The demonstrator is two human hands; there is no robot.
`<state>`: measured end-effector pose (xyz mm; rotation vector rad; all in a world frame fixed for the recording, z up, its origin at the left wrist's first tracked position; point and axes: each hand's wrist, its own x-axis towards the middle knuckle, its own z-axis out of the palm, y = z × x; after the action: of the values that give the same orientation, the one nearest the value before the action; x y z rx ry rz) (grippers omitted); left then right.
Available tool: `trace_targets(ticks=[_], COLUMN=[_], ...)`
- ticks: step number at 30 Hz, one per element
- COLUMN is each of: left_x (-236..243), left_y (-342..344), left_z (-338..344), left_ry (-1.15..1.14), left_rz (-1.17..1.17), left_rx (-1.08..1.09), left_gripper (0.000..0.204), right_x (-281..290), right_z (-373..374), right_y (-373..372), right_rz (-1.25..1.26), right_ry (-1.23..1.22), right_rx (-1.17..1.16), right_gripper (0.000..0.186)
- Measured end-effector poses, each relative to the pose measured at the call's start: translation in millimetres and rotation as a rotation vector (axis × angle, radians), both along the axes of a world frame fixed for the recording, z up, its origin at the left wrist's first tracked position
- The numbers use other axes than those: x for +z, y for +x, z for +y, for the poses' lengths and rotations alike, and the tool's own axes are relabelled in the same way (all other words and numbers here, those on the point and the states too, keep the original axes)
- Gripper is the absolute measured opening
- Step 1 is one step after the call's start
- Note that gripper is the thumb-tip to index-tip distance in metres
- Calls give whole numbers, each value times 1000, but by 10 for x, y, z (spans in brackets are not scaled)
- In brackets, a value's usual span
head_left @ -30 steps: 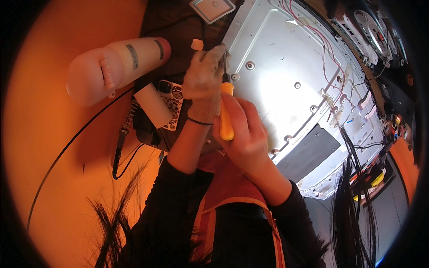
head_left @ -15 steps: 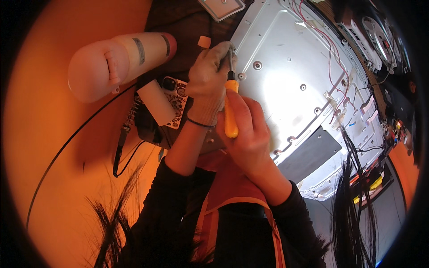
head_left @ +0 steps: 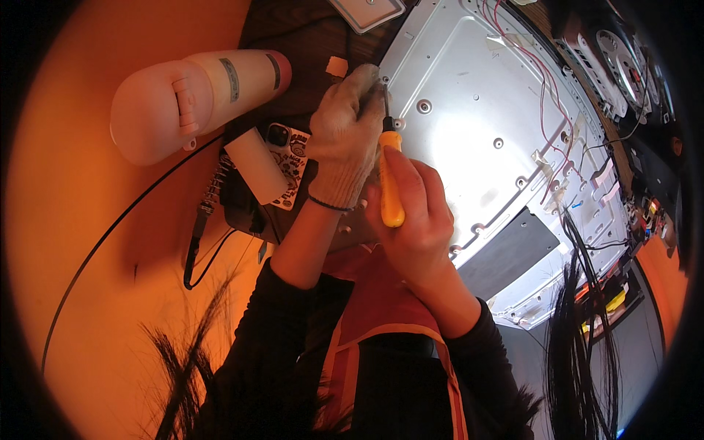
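Since half a second ago, the right hand [head_left: 419,224] and its yellow screwdriver [head_left: 391,187] have shifted slightly right. In the head view, the right hand's fingers wrap the screwdriver, pinching its handle, with the shaft pointing away toward the far left edge of the metal panel [head_left: 444,70]. Just left of the shaft, the gloved left hand [head_left: 343,125] reaches that same edge with its fingertips; whether it pinches anything I cannot tell. Farther left are a phone [head_left: 298,147], a white tube [head_left: 257,166] lying partly over it, and a pale bottle [head_left: 198,99].
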<state>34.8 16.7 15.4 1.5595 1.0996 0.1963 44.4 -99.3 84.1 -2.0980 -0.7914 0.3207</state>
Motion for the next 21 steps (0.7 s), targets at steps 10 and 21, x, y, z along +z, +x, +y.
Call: trace_targets(ticks=[10,21], left_x=[60,68], left_y=[-141,-201], left_z=[-48,-76], left_ry=[-36,531], left_rz=[-74,193], left_rx=[77,-267], left_gripper=[18,28], right_x=[23,68], right_z=[-195,-250], right_y=[41,55], right_rz=[-11,46], right_ry=[-21,-7], right_rx=[-56,-32], right_gripper=[44,37])
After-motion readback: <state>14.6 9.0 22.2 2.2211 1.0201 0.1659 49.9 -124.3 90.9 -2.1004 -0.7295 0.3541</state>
